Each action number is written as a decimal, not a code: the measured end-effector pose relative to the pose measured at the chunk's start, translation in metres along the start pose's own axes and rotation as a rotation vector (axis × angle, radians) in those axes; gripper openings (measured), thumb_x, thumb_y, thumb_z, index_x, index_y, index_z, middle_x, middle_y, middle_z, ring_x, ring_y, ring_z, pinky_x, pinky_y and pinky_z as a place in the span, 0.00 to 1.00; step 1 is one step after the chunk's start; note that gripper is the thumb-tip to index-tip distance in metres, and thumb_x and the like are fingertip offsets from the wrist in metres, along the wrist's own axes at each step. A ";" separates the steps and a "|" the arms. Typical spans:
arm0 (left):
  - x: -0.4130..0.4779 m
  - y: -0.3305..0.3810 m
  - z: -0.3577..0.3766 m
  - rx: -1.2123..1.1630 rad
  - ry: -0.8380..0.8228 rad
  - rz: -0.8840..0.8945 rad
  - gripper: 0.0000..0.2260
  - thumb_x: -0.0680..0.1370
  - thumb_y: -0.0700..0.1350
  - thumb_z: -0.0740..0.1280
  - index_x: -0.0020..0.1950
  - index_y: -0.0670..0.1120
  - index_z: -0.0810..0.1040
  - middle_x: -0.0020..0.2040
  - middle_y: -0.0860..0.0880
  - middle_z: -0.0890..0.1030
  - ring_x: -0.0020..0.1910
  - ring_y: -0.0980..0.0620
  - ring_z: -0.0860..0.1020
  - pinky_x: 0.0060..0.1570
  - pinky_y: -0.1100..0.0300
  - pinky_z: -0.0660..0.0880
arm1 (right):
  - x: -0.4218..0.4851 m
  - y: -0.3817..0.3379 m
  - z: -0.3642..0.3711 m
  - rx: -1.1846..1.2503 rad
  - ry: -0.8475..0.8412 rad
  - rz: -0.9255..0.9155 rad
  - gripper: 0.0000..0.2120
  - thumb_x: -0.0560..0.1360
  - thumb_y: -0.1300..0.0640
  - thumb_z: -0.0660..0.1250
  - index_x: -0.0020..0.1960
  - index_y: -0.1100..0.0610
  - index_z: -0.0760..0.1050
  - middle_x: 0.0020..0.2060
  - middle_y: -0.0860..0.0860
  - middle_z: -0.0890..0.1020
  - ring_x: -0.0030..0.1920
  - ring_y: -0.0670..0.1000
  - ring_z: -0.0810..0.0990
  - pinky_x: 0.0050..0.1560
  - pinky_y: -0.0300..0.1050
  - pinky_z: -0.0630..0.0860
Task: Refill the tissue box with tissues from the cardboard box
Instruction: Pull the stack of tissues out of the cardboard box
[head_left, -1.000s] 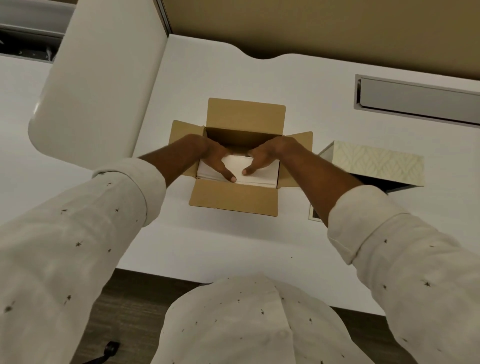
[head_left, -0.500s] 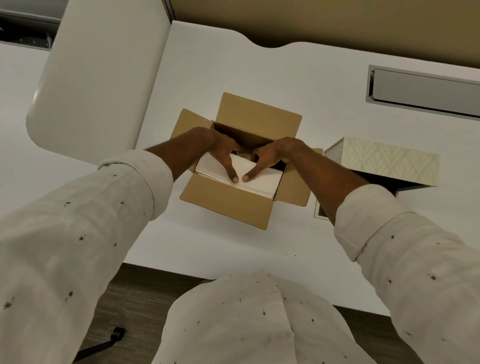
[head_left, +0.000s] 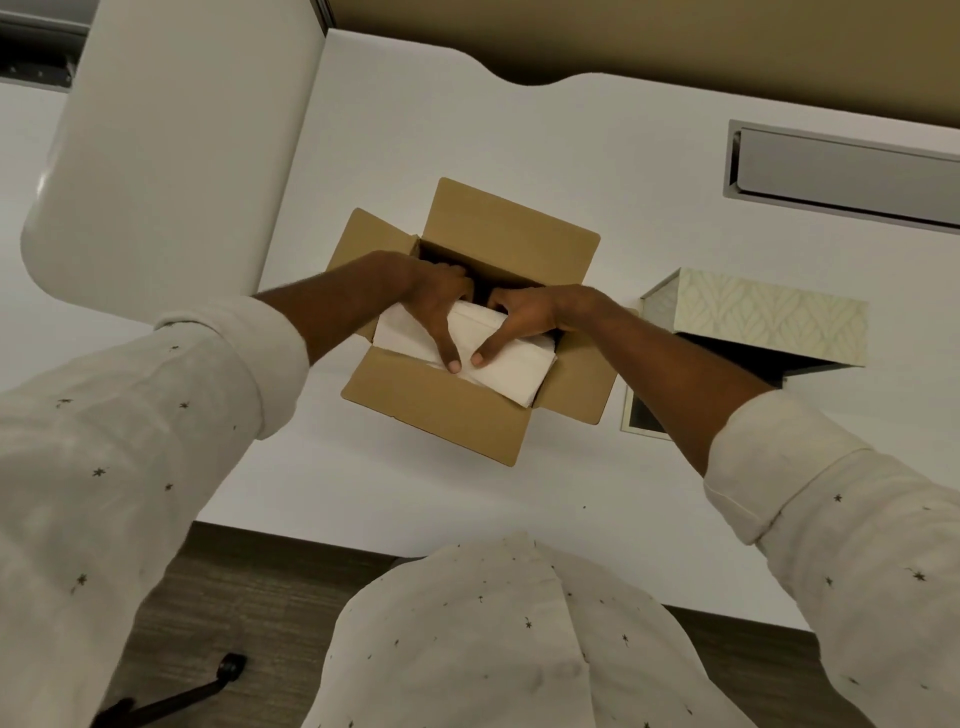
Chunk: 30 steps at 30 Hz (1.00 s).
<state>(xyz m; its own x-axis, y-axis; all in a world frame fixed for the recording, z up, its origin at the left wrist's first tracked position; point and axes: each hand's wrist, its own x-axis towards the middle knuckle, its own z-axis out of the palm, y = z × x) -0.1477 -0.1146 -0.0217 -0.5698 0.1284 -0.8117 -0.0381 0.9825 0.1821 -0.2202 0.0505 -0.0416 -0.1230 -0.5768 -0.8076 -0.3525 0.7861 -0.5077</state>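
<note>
An open brown cardboard box (head_left: 441, 415) sits mid-desk with its flaps spread. Inside lies a white stack of tissues (head_left: 511, 371), its near right corner raised over the box rim. My left hand (head_left: 436, 301) grips the stack's left part, thumb on top and fingers behind the far edge. My right hand (head_left: 524, 317) grips the right part the same way, and the two thumbs almost meet. To the right stands the cream patterned tissue box (head_left: 769, 327), lifted open over its dark inside; my right forearm hides its near left part.
The white desk (head_left: 415, 130) has a grey recessed cable tray (head_left: 847, 171) at the back right. A white rounded panel (head_left: 171, 156) stands at the left. Dark floor and a chair base with a castor (head_left: 228, 670) show below the desk's near edge.
The cardboard box has turned a little clockwise under my hands. The tissue stack has risen, and its right corner now pokes over the rim. Both hands stayed on the stack.
</note>
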 end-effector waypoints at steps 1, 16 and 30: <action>-0.003 -0.003 -0.001 -0.053 0.030 0.027 0.46 0.60 0.68 0.79 0.71 0.51 0.68 0.67 0.51 0.74 0.61 0.49 0.74 0.60 0.52 0.75 | -0.003 0.001 -0.001 -0.017 0.041 -0.039 0.36 0.64 0.39 0.82 0.64 0.49 0.69 0.56 0.46 0.81 0.53 0.48 0.81 0.50 0.44 0.80; -0.037 -0.053 0.016 -0.204 0.317 0.195 0.42 0.67 0.57 0.81 0.75 0.47 0.67 0.68 0.49 0.73 0.64 0.50 0.72 0.59 0.60 0.66 | -0.035 0.009 -0.021 -0.365 0.280 -0.296 0.47 0.67 0.41 0.81 0.75 0.49 0.57 0.64 0.49 0.75 0.57 0.51 0.76 0.54 0.47 0.76; -0.068 -0.066 0.013 -0.639 0.696 0.327 0.44 0.67 0.53 0.81 0.78 0.55 0.63 0.68 0.51 0.72 0.64 0.53 0.73 0.59 0.71 0.70 | -0.057 0.037 -0.029 0.192 0.595 -0.451 0.48 0.67 0.45 0.81 0.78 0.47 0.56 0.68 0.48 0.71 0.68 0.47 0.71 0.68 0.46 0.74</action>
<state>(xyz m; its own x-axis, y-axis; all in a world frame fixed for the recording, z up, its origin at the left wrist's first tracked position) -0.0961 -0.1861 0.0139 -0.9772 0.0713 -0.1999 -0.1112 0.6302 0.7684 -0.2530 0.1060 -0.0052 -0.5032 -0.8302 -0.2399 -0.3270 0.4398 -0.8364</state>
